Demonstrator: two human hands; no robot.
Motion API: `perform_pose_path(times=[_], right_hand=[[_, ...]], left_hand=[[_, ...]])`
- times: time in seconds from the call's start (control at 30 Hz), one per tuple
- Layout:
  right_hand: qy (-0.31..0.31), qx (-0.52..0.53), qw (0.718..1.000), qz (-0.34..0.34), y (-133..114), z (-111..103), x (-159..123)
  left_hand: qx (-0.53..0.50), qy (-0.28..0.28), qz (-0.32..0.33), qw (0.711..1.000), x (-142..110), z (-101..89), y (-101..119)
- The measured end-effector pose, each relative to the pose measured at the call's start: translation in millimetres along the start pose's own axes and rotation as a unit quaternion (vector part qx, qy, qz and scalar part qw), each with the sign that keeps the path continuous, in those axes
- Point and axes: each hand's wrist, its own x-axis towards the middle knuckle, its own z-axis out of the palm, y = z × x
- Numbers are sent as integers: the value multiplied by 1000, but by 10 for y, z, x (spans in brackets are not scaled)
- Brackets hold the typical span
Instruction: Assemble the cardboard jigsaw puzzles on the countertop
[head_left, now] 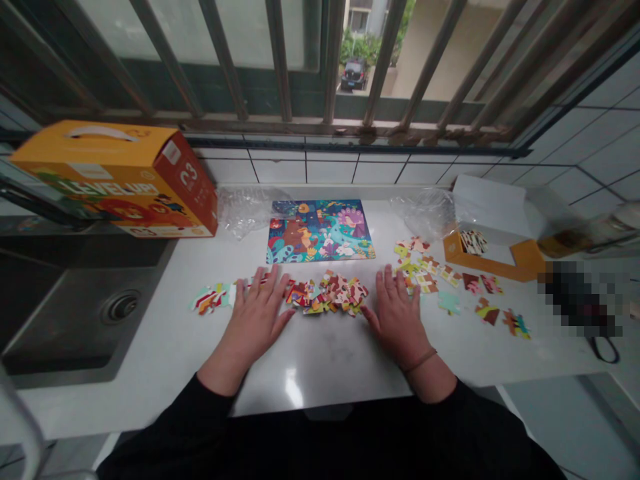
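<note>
My left hand (257, 313) lies palm down on the counter with fingers spread, partly covering some jigsaw pieces. To its left is a small group of striped jigsaw pieces (210, 298). Between both hands sits a heap of mixed jigsaw pieces (327, 293), mostly red, brown and cream. My right hand (399, 317) rests flat on the other side of that heap, fingers apart, close to yellow and cream pieces (423, 273). Beyond the heap lies a colourful animal picture sheet (320, 230). What lies under the palms is hidden.
An orange box with a handle (120, 180) stands at back left beside the sink (95, 320). Crumpled clear plastic (425, 210) lies near an open small orange box (515, 263). Several loose pieces (487, 311) lie at right, before a blurred dark object (580, 300).
</note>
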Motion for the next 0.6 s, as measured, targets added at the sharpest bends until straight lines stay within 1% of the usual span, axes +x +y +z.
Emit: perform_pose_path(times=[0.07,0.1,0.13,0.17,0.27,0.4,0.5,0.57,0.6], right_hand=[[-17,23,994,-102,-133,-19,3],[-31,34,989,-140,-192,-26,6],[-45,40,985,-159,-238,-30,10],[-55,42,985,-161,-267,-32,17],[-59,23,992,-111,-239,-20,49],[-33,-9,999,-35,-68,37,102],[-6,-18,1000,14,-15,70,126],[19,-17,1000,19,-44,62,124],[27,-13,1000,-2,-72,49,115]], left_hand=[[-21,-19,74,997,23,5,105],[-32,-32,101,994,32,12,148],[-40,-43,114,992,40,21,178],[-44,-50,114,991,47,30,195],[-30,-45,67,996,62,54,171],[-3,-27,15,1000,80,82,89],[16,-22,-15,1000,104,96,79],[30,-18,-42,999,123,89,101],[35,-14,-49,998,130,78,118]])
